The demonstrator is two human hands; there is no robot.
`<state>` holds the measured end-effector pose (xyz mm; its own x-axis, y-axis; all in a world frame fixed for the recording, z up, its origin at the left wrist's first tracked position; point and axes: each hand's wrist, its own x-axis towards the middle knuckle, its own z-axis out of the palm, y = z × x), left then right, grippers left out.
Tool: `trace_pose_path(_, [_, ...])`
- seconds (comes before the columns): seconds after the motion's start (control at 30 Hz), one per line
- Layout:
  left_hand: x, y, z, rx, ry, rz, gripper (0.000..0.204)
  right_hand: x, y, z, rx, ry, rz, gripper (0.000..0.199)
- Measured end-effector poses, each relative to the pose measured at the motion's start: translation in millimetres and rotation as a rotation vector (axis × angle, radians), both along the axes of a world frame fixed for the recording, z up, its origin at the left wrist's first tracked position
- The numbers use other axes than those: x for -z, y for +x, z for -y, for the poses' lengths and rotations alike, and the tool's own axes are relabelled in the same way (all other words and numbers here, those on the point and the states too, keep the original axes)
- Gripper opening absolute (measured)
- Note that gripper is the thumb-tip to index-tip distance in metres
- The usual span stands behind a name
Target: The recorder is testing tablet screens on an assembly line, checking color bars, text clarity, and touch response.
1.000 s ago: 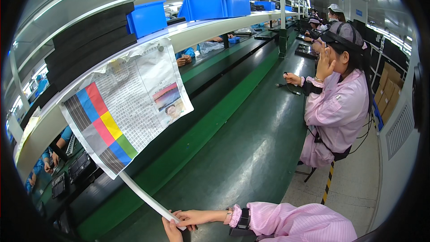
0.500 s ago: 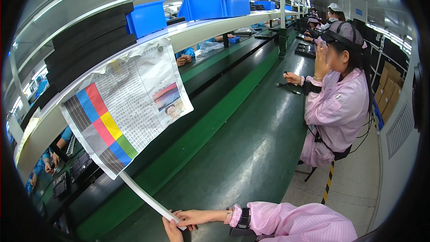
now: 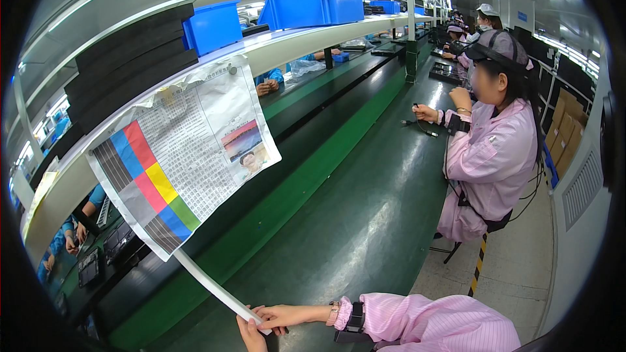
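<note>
From my remote seat, both hands meet at six o'clock on the lower edge — the right hand point(image 3: 277, 316), coming in from a pink-striped sleeve point(image 3: 430, 322) with a dark wristband point(image 3: 354, 318), has its fingers closed around the near end of a long white strip point(image 3: 208, 287). The left hand point(image 3: 251, 336) sits just under it, touching the same end; the frame cuts it off, so I cannot tell how far its fingers are closed.

The strip runs up toward ten o'clock and meets the lower corner of a printed sheet point(image 3: 186, 156), which hangs off the front edge of the white shelf point(image 3: 293, 42). The sheet carries a slanting band of colour blocks on its left side and a small picture at right.

On the shelf stand two blue bins point(image 3: 313, 1) at twelve o'clock and a stack of black trays point(image 3: 130, 68) at ten o'clock.

Below the sheet, the dark green counter point(image 3: 352, 221) stretches away toward one o'clock — broad and bare along its middle, its left edge bordered by a brighter green strip point(image 3: 306, 176).

At three o'clock a seated co-worker point(image 3: 492, 150) in a pink coat and cap has one hand on the counter's right edge beside a black cable point(image 3: 417, 124). More workers sit beyond at one o'clock. A yellow-and-black floor line point(image 3: 480, 264) shows under the co-worker's stool.
</note>
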<state>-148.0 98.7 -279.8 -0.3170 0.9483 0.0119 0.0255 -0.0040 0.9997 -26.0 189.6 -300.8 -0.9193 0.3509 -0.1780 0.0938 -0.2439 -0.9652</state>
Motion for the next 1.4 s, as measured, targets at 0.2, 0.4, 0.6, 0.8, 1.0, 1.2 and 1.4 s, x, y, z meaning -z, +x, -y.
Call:
trace_pose_path(0.2, [-1.8, 1.2, 0.1, -0.013, 0.000, -0.006, 0.037, -1.8, 0.7, -0.3, -0.005, -0.012, 0.000, 0.052])
trace_pose_path(0.4, [4.1, -1.4, -0.5, -0.023, 0.014, -0.036, 0.037, -14.5, 3.5, 2.5, 0.016, -0.006, 0.004, 0.051])
trace_pose_path(0.6, [5.7, -2.1, -0.4, -0.022, 0.014, -0.035, 0.038, -8.1, 2.5, 1.4, 0.017, 0.003, 0.009, 0.043])
trace_pose_path(0.8, [5.5, -2.7, 0.0, 0.010, 0.039, -0.012, 0.039, -4.8, 2.7, 0.9, 0.009, 0.015, 0.005, 0.042])
trace_pose_path(1.0, [9.9, -4.8, 0.1, 0.016, 0.035, -0.010, 0.040, -12.4, 3.2, 2.3, 0.038, 0.004, -0.018, 0.042])
trace_pose_path(1.2, [13.0, -5.6, 0.0, 0.012, 0.041, -0.014, 0.041, -8.9, 1.8, 0.8, 0.016, 0.008, 0.004, 0.039])
trace_pose_path(1.4, [5.4, -2.5, -2.0, 0.019, 0.045, 0.007, 0.039, -7.1, 2.3, -0.1, 0.014, 0.028, -0.022, 0.038])
